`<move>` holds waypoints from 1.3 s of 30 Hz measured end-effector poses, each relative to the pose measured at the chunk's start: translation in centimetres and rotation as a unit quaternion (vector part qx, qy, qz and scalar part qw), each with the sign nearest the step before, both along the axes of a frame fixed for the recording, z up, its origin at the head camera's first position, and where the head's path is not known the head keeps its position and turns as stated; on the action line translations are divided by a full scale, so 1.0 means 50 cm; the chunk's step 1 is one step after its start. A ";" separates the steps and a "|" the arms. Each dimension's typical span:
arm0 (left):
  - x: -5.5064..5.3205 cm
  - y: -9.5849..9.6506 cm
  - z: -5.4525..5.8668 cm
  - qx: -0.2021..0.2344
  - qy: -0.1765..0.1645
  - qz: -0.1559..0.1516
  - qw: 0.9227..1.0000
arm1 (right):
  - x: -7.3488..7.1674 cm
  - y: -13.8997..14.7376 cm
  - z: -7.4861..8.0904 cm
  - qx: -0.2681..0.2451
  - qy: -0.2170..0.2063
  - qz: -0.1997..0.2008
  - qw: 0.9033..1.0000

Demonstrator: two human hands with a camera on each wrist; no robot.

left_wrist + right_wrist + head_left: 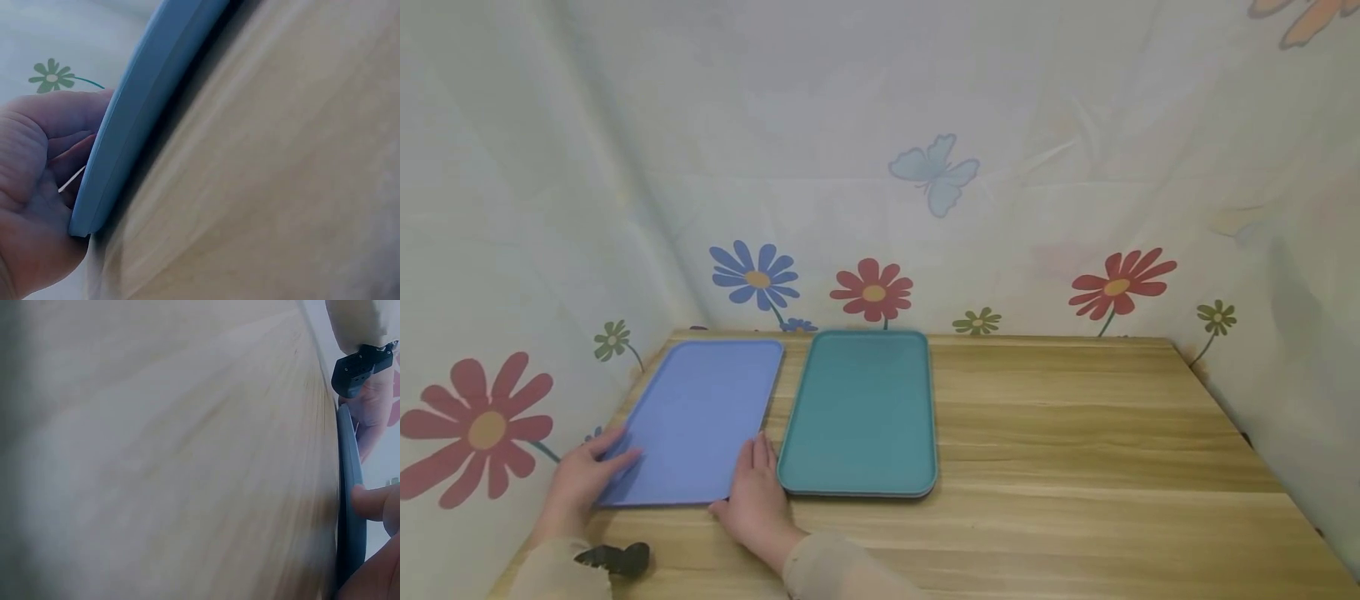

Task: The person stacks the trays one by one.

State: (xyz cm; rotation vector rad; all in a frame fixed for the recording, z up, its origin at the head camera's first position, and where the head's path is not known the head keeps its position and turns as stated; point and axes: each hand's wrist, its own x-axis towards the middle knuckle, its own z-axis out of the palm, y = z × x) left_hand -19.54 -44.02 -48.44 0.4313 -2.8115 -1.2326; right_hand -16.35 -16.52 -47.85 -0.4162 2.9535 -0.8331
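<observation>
A blue tray [700, 417] lies at the left of the wooden table, its long sides running away from me. My left hand [578, 482] grips its near left corner, thumb over the rim and the other fingers along the outer side. The left wrist view shows the tray's edge [125, 119] against that hand. At the near right corner is my right hand [758, 504], its fingers straight along the right side. Its thumb [369, 503] touches the near edge in the right wrist view. Right beside that hand lies a teal tray [861, 412].
A darker rim shows under the teal tray, perhaps another tray. The wooden table [1075, 467] extends to the right. A flower-printed curtain [1000, 233] hangs along the back and sides. A black wrist device [625, 560] sits on my left wrist.
</observation>
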 end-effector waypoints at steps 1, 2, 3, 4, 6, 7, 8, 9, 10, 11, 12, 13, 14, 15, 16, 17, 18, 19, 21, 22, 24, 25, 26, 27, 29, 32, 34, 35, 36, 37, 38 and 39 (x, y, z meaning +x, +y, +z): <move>0.000 -0.001 0.000 0.001 0.000 0.001 1.000 | 0.000 0.000 -0.001 -0.005 0.002 -0.001 1.000; 0.001 -0.002 -0.001 0.003 0.000 0.002 1.000 | 0.000 -0.001 -0.001 -0.013 0.001 -0.002 1.000; 0.001 -0.002 -0.001 0.000 0.001 0.001 1.000 | -0.001 -0.001 -0.002 -0.022 0.000 -0.004 1.000; 0.002 -0.003 -0.001 -0.006 0.003 -0.001 1.000 | -0.001 -0.001 -0.002 -0.034 -0.003 -0.005 0.999; 0.003 -0.004 -0.001 -0.009 0.006 -0.004 1.000 | -0.002 -0.001 -0.003 -0.062 -0.013 -0.006 0.998; 0.004 -0.004 -0.001 -0.008 0.007 -0.004 1.000 | -0.003 -0.001 -0.003 -0.080 -0.017 -0.004 0.997; 0.004 -0.005 -0.001 -0.004 0.007 -0.002 1.000 | -0.004 0.000 -0.003 -0.097 -0.020 -0.002 0.995; 0.004 -0.006 0.000 -0.002 0.007 0.000 1.000 | -0.005 0.001 -0.003 -0.112 -0.021 0.000 0.993; 0.004 -0.006 0.000 -0.002 0.007 0.004 1.000 | -0.005 0.002 -0.004 -0.126 -0.022 0.002 0.992; 0.004 -0.007 0.000 0.004 0.007 0.008 1.000 | -0.006 0.004 -0.004 -0.139 -0.023 0.004 0.990; 0.003 -0.008 0.000 0.006 0.007 0.012 1.000 | -0.007 0.005 -0.004 -0.152 -0.024 0.006 0.988; 0.002 -0.009 -0.001 0.007 0.006 0.017 1.000 | -0.008 0.006 -0.005 -0.164 -0.024 0.008 0.986; 0.001 -0.010 -0.002 0.004 0.007 0.019 1.000 | -0.009 0.008 -0.004 -0.174 -0.027 0.009 0.984; 0.000 -0.012 -0.002 0.005 0.008 0.022 1.000 | -0.010 0.009 -0.004 -0.183 -0.031 0.008 0.983; -0.001 -0.013 -0.003 0.007 0.009 0.024 1.000 | -0.011 0.009 -0.004 -0.191 -0.036 0.009 0.981; -0.001 -0.014 -0.003 0.011 0.009 0.027 1.000 | -0.012 0.010 -0.004 -0.197 -0.040 0.010 0.979; -0.001 -0.015 -0.005 0.012 0.009 0.029 0.999 | -0.012 0.011 -0.002 -0.203 -0.044 0.011 0.978; 0.000 -0.017 -0.006 0.015 0.011 0.029 0.999 | -0.012 0.012 -0.001 -0.208 -0.047 0.011 0.977; 0.002 -0.018 -0.006 0.024 0.014 0.031 0.999 | -0.012 0.014 0.001 -0.217 -0.055 0.010 0.974; 0.003 -0.019 -0.007 0.026 0.015 0.031 0.999 | -0.011 0.015 0.002 -0.222 -0.057 0.010 0.973; 0.005 -0.020 -0.007 0.027 0.013 0.034 0.999 | -0.009 0.018 0.005 -0.231 -0.061 0.010 0.971; 0.005 -0.020 -0.006 0.028 0.013 0.036 0.999 | -0.009 0.020 0.006 -0.236 -0.062 0.010 0.970; 0.005 -0.020 -0.006 0.029 0.012 0.040 0.999 | -0.008 0.021 0.007 -0.240 -0.063 0.011 0.969; 0.005 -0.020 -0.006 0.028 0.009 0.045 0.999 | -0.007 0.024 0.008 -0.244 -0.063 0.012 0.968; 0.004 -0.021 -0.008 0.026 0.005 0.054 0.998 | -0.006 0.028 0.009 -0.254 -0.061 0.016 0.965; 0.003 -0.020 -0.009 0.036 0.004 0.068 0.997 | -0.005 0.035 0.009 -0.270 -0.055 0.023 0.961; 0.002 -0.019 -0.009 0.051 0.004 0.075 0.996 | -0.004 0.039 0.009 -0.278 -0.047 0.031 0.959; 0.002 -0.018 -0.008 0.059 0.004 0.078 0.995 | -0.004 0.041 0.010 -0.283 -0.044 0.034 0.958; 0.002 -0.017 -0.007 0.064 0.004 0.081 0.995 | -0.004 0.043 0.011 -0.286 -0.039 0.038 0.957; 0.002 -0.016 -0.006 0.070 0.003 0.083 0.994 | -0.004 0.044 0.012 -0.289 -0.035 0.042 0.956; 0.002 -0.015 -0.005 0.077 0.004 0.085 0.993 | -0.003 0.046 0.013 -0.293 -0.030 0.047 0.955; 0.003 -0.014 -0.004 0.079 0.005 0.088 0.993 | -0.003 0.047 0.015 -0.297 -0.026 0.051 0.953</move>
